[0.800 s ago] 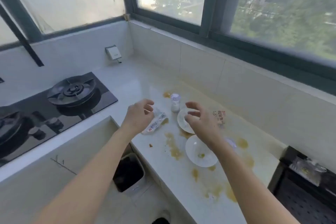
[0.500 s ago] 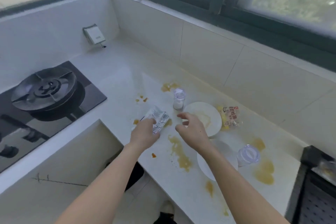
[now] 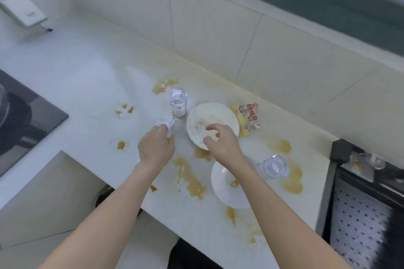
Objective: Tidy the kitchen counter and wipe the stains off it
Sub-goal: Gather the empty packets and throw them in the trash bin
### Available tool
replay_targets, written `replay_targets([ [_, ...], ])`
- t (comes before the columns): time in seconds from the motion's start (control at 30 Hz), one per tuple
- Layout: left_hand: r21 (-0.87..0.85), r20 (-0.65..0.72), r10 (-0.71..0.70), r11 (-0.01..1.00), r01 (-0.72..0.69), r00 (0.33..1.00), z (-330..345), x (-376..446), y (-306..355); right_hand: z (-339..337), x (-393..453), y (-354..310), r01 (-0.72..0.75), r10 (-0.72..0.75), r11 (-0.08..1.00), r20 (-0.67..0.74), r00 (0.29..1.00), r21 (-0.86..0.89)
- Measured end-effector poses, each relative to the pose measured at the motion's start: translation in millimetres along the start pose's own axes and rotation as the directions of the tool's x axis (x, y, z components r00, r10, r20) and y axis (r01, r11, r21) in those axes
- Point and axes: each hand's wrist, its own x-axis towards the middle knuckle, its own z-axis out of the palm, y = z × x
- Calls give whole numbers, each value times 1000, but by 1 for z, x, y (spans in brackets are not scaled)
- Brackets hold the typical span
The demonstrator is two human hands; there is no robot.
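Counter (image 3: 91, 85): white worktop running from far left to near right, spotted with orange-brown stains (image 3: 190, 178)
Left hand (image 3: 156, 147): fingers curled round a crumpled clear wrapper (image 3: 167, 123), just left of the far plate
Right hand (image 3: 220, 141): over the near rim of the far plate, fingers loosely curled, holding nothing; contact with the plate cannot be told
Far plate (image 3: 204, 116): white, smeared, mid-counter
Near plate (image 3: 225, 194): white, at the counter's near edge, partly under the right forearm
Upright shaker (image 3: 178, 102): clear, just left of the far plate
Tipped shaker (image 3: 274, 166): clear, lying right of the near plate
Snack packet (image 3: 248, 119): yellow and red, touching the far plate's right side
Hob (image 3: 24, 113): black, far left
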Motion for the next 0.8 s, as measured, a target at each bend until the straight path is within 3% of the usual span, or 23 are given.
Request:
replay_targets([
  [0.17, -145, -57, 79, 986, -86, 995, -30, -8, 75, -45, 40, 19, -163, 152, 984, -130, 980, -76],
  [0.3, -232, -137, 127, 960, -157, 982, -32, -4, 113, -77, 63, 38, -347, 340, 928, -74, 938, -132],
  [0.43, -276, -155, 117, 948, -156, 981, -26, -1, 122, -84, 76, 56, -396, 415, 886, 32, 909, -241],
  [0.53, -291, -154, 103, 946, -144, 983, -27, -5, 118, -84, 79, 59, -396, 399, 877, -48, 916, -272],
  [0.63, -308, -188, 77, 942, -134, 979, -36, -7, 111, -89, 80, 51, -271, 203, 930, -268, 942, -247],
  [0.73, -364, -248, 25, 924, -117, 968, -56, -9, 105, -95, 71, 26, 37, -86, 991, -401, 912, -129],
  [0.8, -411, -294, -18, 905, -109, 956, -74, -12, 99, -92, 57, 2, 251, -236, 968, -414, 879, -19],
])
